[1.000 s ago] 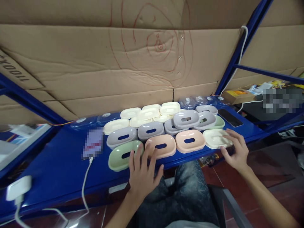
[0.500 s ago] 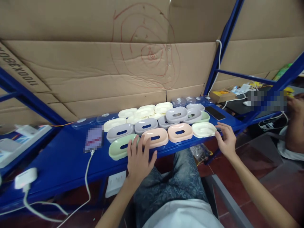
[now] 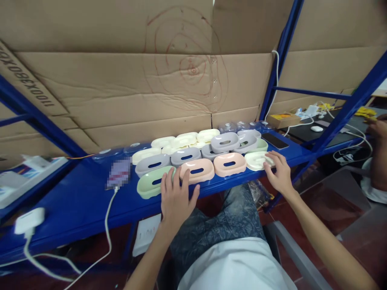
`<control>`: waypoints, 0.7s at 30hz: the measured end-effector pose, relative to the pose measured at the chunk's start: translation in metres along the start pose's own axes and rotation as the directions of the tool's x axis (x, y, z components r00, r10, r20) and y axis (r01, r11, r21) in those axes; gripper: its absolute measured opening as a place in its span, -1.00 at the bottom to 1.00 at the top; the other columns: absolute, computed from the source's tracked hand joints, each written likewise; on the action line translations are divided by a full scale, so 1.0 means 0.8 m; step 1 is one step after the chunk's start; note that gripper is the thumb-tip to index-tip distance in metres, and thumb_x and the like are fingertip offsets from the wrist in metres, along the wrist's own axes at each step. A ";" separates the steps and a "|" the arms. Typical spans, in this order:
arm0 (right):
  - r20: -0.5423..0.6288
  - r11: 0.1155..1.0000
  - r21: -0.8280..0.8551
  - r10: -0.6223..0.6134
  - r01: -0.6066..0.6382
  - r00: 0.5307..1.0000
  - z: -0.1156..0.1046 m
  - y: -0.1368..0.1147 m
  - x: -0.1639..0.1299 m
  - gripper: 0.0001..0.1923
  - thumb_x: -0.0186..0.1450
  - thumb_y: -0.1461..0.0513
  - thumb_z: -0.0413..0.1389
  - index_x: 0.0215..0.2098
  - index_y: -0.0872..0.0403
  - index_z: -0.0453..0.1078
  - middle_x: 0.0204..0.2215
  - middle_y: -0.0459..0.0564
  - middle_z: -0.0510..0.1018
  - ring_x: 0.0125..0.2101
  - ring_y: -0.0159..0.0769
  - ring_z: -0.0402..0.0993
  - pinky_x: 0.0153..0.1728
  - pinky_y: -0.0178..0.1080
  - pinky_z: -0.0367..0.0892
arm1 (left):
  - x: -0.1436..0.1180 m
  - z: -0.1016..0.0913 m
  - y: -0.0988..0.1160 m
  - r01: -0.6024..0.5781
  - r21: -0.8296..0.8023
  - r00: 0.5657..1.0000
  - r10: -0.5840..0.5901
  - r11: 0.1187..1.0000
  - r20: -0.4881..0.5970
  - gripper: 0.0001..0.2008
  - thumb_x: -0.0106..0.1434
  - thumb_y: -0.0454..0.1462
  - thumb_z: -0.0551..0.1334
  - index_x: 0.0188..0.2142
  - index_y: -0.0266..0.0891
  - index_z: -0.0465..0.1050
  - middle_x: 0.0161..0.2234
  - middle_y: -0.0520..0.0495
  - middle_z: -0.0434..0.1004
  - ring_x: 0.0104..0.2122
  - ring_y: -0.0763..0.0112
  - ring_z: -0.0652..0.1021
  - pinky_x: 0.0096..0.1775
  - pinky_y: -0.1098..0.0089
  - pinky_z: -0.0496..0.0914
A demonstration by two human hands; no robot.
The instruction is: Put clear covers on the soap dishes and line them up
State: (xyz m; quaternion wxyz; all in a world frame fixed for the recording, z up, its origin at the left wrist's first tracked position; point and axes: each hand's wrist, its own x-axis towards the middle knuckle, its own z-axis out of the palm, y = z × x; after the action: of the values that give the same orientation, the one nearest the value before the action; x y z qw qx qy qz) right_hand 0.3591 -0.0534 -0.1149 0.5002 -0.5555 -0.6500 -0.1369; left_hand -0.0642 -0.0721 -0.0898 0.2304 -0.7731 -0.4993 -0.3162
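Observation:
Several oval plastic soap dishes lie in rows on a blue shelf [image 3: 75, 201]. My left hand [image 3: 176, 196] lies flat at the shelf's front edge, fingers spread, touching the green dish [image 3: 150, 185] and the pink dish [image 3: 198, 170]. Over at the right end of the front row, my right hand [image 3: 279, 174] rests with fingers apart on the cream dish [image 3: 256, 160]. A second pink dish [image 3: 229, 164] sits between my hands. Grey dishes [image 3: 152, 164] and cream dishes [image 3: 184, 139] fill the rows behind. Neither hand grips anything.
A blurred phone [image 3: 118, 173] with a white cable [image 3: 106, 225] lies left of the dishes; a white charger [image 3: 28, 220] sits far left. A black phone [image 3: 274, 140] lies right. Cardboard [image 3: 121, 80] backs the shelf. Another person's hand [image 3: 376, 129] shows far right.
The view has pulled back and turned right. Both hands stay on the front row, the right one shifting from the cream dish's edge onto its top. Another person's arm has come into view.

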 end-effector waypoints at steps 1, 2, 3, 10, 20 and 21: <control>-0.005 1.000 0.000 -0.002 0.002 1.000 0.001 0.000 0.000 -0.64 0.55 0.05 0.14 0.19 0.03 0.56 0.19 0.26 0.61 0.33 0.19 0.48 0.35 0.29 0.41 | 0.000 0.000 0.001 0.006 -0.001 1.000 -0.006 1.000 0.005 -0.41 0.54 -0.09 0.24 0.41 -0.41 0.45 0.44 -0.53 0.41 0.46 -0.45 0.35 0.46 -0.35 0.20; -0.010 1.000 0.000 -0.004 0.004 1.000 0.001 0.000 -0.001 -0.65 0.56 0.05 0.14 0.19 0.02 0.55 0.18 0.26 0.62 0.32 0.19 0.49 0.34 0.29 0.41 | 0.001 -0.001 0.001 0.012 -0.001 1.000 -0.012 1.000 0.011 -0.41 0.55 -0.09 0.24 0.41 -0.41 0.45 0.45 -0.53 0.40 0.46 -0.45 0.36 0.45 -0.35 0.20; -0.013 1.000 -0.001 -0.007 0.007 1.000 0.001 0.000 -0.001 -0.64 0.56 0.05 0.14 0.19 0.02 0.55 0.19 0.26 0.61 0.32 0.20 0.49 0.33 0.30 0.42 | 0.002 -0.002 0.002 0.016 0.000 1.000 -0.016 1.000 0.020 -0.41 0.55 -0.09 0.24 0.41 -0.40 0.45 0.46 -0.53 0.39 0.46 -0.44 0.36 0.45 -0.35 0.21; 0.015 1.000 -0.011 -0.021 0.021 1.000 0.000 0.010 -0.003 -0.58 0.53 0.03 0.19 0.26 0.01 0.54 0.23 0.26 0.60 0.29 0.23 0.51 0.33 0.32 0.42 | 0.000 -0.002 0.001 0.024 -0.001 0.999 -0.024 1.000 0.038 -0.42 0.55 -0.08 0.24 0.42 -0.37 0.45 0.46 -0.49 0.40 0.48 -0.41 0.35 0.47 -0.33 0.19; 0.095 1.000 0.006 -0.027 0.027 0.995 -0.023 0.011 0.010 -0.49 0.49 -0.04 0.26 0.28 0.03 0.54 0.30 0.28 0.57 0.32 0.23 0.54 0.33 0.27 0.46 | 0.000 -0.004 0.000 0.002 -0.025 0.999 -0.001 1.000 0.035 -0.44 0.57 -0.09 0.22 0.41 -0.37 0.44 0.46 -0.49 0.40 0.47 -0.39 0.36 0.46 -0.32 0.20; 0.109 0.999 0.008 -0.032 0.031 0.994 -0.025 0.012 0.010 -0.49 0.49 -0.04 0.26 0.29 0.02 0.54 0.30 0.27 0.58 0.31 0.22 0.55 0.33 0.26 0.46 | 0.000 -0.005 0.000 0.005 -0.028 0.999 -0.003 1.000 0.041 -0.44 0.57 -0.09 0.22 0.41 -0.38 0.44 0.46 -0.49 0.40 0.47 -0.39 0.36 0.47 -0.32 0.20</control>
State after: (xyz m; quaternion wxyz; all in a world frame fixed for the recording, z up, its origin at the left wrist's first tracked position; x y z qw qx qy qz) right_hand 0.3778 -0.0599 -0.1028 0.4635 -0.5501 -0.6856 -0.1121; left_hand -0.0653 -0.0745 -0.0873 0.2088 -0.7815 -0.5010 -0.3078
